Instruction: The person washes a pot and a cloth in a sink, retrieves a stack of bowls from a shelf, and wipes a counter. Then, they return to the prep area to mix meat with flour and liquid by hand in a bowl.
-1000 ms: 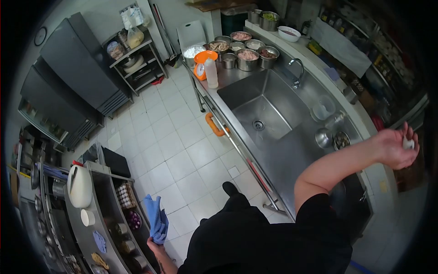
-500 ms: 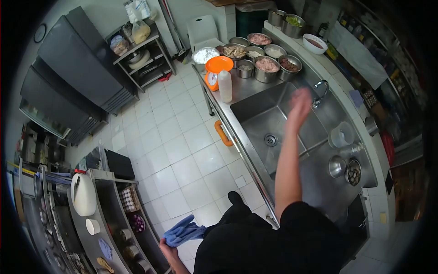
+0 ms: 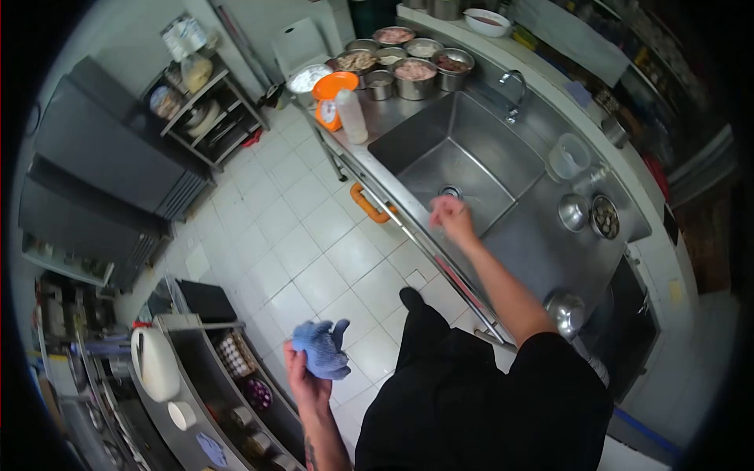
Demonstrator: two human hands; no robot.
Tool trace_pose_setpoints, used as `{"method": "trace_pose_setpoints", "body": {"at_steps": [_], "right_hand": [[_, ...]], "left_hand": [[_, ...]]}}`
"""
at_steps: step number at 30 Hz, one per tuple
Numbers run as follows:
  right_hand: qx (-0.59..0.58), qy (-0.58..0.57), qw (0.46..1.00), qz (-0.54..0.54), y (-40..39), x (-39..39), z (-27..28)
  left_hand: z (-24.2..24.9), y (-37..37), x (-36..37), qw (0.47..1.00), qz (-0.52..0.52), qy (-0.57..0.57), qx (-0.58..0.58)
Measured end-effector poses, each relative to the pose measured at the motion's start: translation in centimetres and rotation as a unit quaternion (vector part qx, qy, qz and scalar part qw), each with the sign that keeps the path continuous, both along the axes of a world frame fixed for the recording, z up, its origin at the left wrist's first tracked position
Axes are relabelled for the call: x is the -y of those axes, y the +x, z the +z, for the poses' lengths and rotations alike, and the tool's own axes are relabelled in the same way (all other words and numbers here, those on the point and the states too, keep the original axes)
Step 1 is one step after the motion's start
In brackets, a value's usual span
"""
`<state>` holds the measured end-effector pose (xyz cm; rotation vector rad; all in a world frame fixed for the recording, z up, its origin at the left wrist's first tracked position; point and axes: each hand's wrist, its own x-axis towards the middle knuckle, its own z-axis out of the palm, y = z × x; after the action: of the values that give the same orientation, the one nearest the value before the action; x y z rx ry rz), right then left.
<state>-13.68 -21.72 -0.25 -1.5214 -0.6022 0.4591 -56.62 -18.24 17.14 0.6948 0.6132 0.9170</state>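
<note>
My left hand [image 3: 302,377], over the tiled floor beside the left shelf, is closed around a bunched blue cloth [image 3: 323,349]. The cloth's end sticks up and its lower part hangs past my fingers. Above the near edge of the steel sink [image 3: 491,153] is my right hand [image 3: 452,218], its fingers loosely bent and apart, with nothing seen in them. Close behind that hand the drain [image 3: 450,191] shows in the basin floor. A curved faucet [image 3: 515,94] rises at the sink's far side.
Steel pots of meat [image 3: 415,71], an orange scale [image 3: 328,115] and a squeeze bottle [image 3: 353,118] stand beyond the sink. On the right drainboard are a clear plastic container [image 3: 569,157] and metal bowls [image 3: 574,212]. A shelf with eggs [image 3: 234,353] stands left.
My right hand has moved from near the faucet back to the sink's near edge. My left hand has lifted the blue cloth a little, and the view has shifted.
</note>
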Motion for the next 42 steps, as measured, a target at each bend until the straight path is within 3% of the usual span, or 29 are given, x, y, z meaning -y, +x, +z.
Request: {"method": "trace_pose_setpoints", "body": {"at_steps": [3, 4, 6, 7, 8, 9, 10, 11, 12, 13, 14, 15, 16, 17, 19, 22, 24, 26, 28, 29, 30, 32, 33, 35, 36, 38, 40, 41, 42], "right_hand": [[0.155, -0.058, 0.981, -0.105, 13.2, 0.3, -0.2], [0.105, -0.073, 0.979, -0.156, 18.3, -0.1, -0.9], [0.027, -0.058, 0.96, -0.274, 26.9, -1.6, -2.2], [-0.001, -0.027, 0.94, -0.339, 30.3, -2.5, -2.7], [-0.007, -0.029, 0.937, -0.349, 32.9, -3.1, -3.2], [0.086, -0.068, 0.915, -0.389, 35.4, -4.0, -3.3], [0.179, -0.106, 0.882, -0.423, 37.6, -4.7, -3.3], [0.176, -0.106, 0.879, -0.43, 39.4, -5.3, -4.8], [0.266, -0.225, 0.879, -0.327, 41.0, -6.0, -7.5], [0.345, -0.337, 0.85, -0.212, 42.0, -6.3, -9.3], [0.265, -0.316, 0.893, -0.182, 41.2, -6.7, -7.8], [0.185, -0.291, 0.926, -0.153, 39.7, -7.6, -5.6], [0.022, -0.141, 0.976, -0.162, 39.8, -8.5, -6.9], [-0.137, 0.019, 0.977, -0.163, 40.1, -9.5, -8.1], [-0.31, 0.256, 0.904, -0.144, 36.7, -10.0, -5.6], [-0.327, 0.155, 0.894, -0.265, 35.5, -10.9, -4.6], [-0.359, 0.107, 0.885, -0.278, 35.4, -10.2, -1.6], [-0.298, 0.124, 0.92, -0.223, 36.9, -10.0, -5.1], [-0.165, -0.156, 0.946, -0.233, 37.1, -9.4, -5.7], [-0.236, -0.216, 0.915, -0.244, 34.6, -8.1, -0.4], [-0.236, -0.218, 0.913, -0.253, 34.7, -7.7, -1.6], [-0.48, 0.097, 0.864, -0.115, 35.4, -7.3, -5.2], [-0.434, 0.138, 0.871, -0.184, 34.7, -7.5, -3.2], [-0.369, 0.134, 0.884, -0.255, 34.5, -8.4, -3.3], [-0.303, 0.125, 0.892, -0.312, 34.8, -8.8, -3.2], [-0.349, 0.097, 0.878, -0.313, 34.4, -8.5, -2.2], [-0.376, 0.094, 0.876, -0.287, 33.1, -8.4, 0.0], [-0.372, 0.089, 0.875, -0.296, 32.5, -8.6, 0.1], [-0.359, 0.112, 0.878, -0.297, 31.7, -8.7, -0.2]], "left_hand": [[4.4, 3.3, -3.8, 0.997, -0.01, 0.03, 0.066], [6.4, 5.0, -4.8, 0.998, 0.013, 0.028, 0.063], [9.2, 8.7, -7.6, 0.982, -0.064, 0.139, 0.113], [5.6, 7.5, -10.3, 0.928, 0.105, 0.336, -0.124], [2.0, 6.4, -12.6, 0.756, 0.261, 0.495, -0.34], [3.0, 9.9, -13.8, 0.757, 0.252, 0.499, -0.337], [5.5, 15.0, -15.0, 0.862, 0.101, 0.468, -0.169], [8.0, 20.3, -15.9, 0.912, -0.057, 0.406, 0.008], [9.2, 24.9, -16.6, 0.907, -0.213, 0.317, 0.18], [9.0, 28.4, -16.5, 0.908, -0.157, 0.388, -0.002], [8.6, 32.0, -16.2, 0.871, -0.095, 0.446, -0.182], [8.8, 37.3, -17.0, 0.964, -0.236, 0.118, 0.036], [8.5, 42.3, -16.5, 0.96, -0.24, 0.142, -0.025], [6.8, 46.2, -16.9, 0.95, -0.278, 0.135, -0.044], [2.2, 52.7, -17.8, 0.923, -0.355, 0.128, -0.072], [-3.6, 59.8, -18.4, 0.887, -0.432, 0.138, -0.09], [-6.9, 63.2, -18.6, 0.866, -0.468, 0.146, -0.096], [-9.5, 66.0, -19.0, 0.855, -0.482, 0.165, -0.098], [-10.3, 67.6, -18.7, 0.851, -0.491, 0.168, -0.085], [-10.3, 67.8, -18.5, 0.84, -0.499, 0.199, -0.078], [-10.3, 67.7, -18.3, 0.828, -0.507, 0.23, -0.071], [-10.9, 66.0, -18.1, 0.779, -0.571, 0.248, -0.076], [-13.3, 64.8, -18.3, 0.757, -0.59, 0.273, -0.069], [-16.7, 62.1, -18.9, 0.669, -0.614, 0.417, -0.046], [-17.3, 61.6, -19.4, 0.668, -0.618, 0.413, -0.038], [-19.0, 61.1, -20.7, 0.633, -0.686, 0.322, -0.159], [-25.3, 64.6, -22.1, 0.733, -0.557, 0.343, -0.189], [-25.9, 67.4, -21.9, 0.792, -0.472, 0.333, -0.199], [-23.7, 69.6, -21.7, 0.815, -0.501, 0.247, -0.152]]}}
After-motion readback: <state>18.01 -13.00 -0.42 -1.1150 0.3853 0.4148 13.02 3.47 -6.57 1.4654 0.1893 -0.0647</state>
